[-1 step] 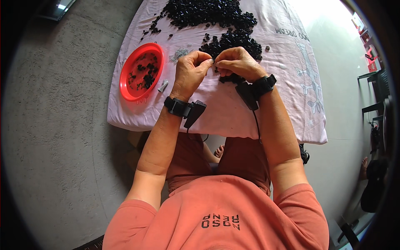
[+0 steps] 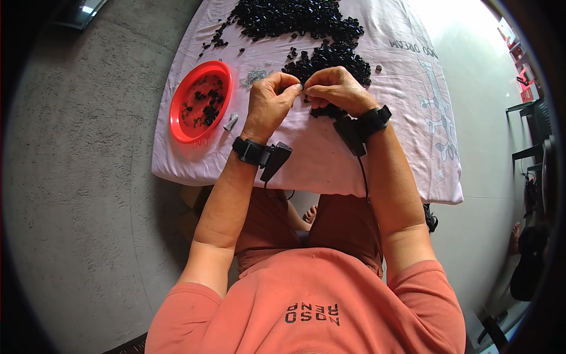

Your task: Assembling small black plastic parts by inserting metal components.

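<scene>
My left hand and my right hand meet fingertip to fingertip over the table. Both are pinched closed, with a small black piece showing between them; its shape is mostly hidden by the fingers. Just beyond my hands spreads a heap of small black shiny parts, some lying under my right hand. Left of my left hand, a little pile of small clear or silvery pieces rests on the cloth.
A red oval basin holding some black parts stands at the table's left. Beside it lies a small grey object. A larger heap of black parts covers the far end of the pink cloth. Dark furniture stands far right.
</scene>
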{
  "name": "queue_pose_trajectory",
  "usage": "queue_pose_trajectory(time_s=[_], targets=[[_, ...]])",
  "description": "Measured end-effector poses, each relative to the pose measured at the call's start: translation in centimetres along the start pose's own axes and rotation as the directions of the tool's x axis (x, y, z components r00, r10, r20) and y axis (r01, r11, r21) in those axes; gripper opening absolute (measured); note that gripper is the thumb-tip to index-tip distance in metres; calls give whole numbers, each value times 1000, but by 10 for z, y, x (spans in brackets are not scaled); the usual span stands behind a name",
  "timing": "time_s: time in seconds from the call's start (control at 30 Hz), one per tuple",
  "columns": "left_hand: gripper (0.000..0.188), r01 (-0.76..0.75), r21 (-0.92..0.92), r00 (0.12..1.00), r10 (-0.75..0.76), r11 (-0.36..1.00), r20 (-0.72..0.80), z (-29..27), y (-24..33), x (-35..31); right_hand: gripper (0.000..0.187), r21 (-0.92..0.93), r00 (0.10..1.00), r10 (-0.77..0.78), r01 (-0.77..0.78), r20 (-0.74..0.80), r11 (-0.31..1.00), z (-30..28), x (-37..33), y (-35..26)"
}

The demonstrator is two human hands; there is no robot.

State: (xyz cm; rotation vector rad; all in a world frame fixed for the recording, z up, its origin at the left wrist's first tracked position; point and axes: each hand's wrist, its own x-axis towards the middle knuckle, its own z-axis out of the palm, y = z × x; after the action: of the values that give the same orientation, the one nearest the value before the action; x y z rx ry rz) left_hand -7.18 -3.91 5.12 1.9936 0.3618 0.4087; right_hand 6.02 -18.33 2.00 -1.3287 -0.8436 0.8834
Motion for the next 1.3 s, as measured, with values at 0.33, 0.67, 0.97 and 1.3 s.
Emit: queue_pose_trajectory(time_s=[0.33,0.67,0.97,1.3], targets=[[7,21,-93,999,-24,995,-32,-4,-3,-1,18,120,1000,-19,16,21,993,2,2,5],[12,17,44,1000,-16,999,-27,-8,-24,-1,18,53,994,-45,50,-102,997,-6,1,2],[13,-27,343,1000,26,939,7,-7,-30,-15,17,106,992,-36,49,-120,993,-3,3,3],[8,-171,510,985,140,843,99,6,-25,-13,18,94,996,-19,28,-91,995,-3,3,5]])
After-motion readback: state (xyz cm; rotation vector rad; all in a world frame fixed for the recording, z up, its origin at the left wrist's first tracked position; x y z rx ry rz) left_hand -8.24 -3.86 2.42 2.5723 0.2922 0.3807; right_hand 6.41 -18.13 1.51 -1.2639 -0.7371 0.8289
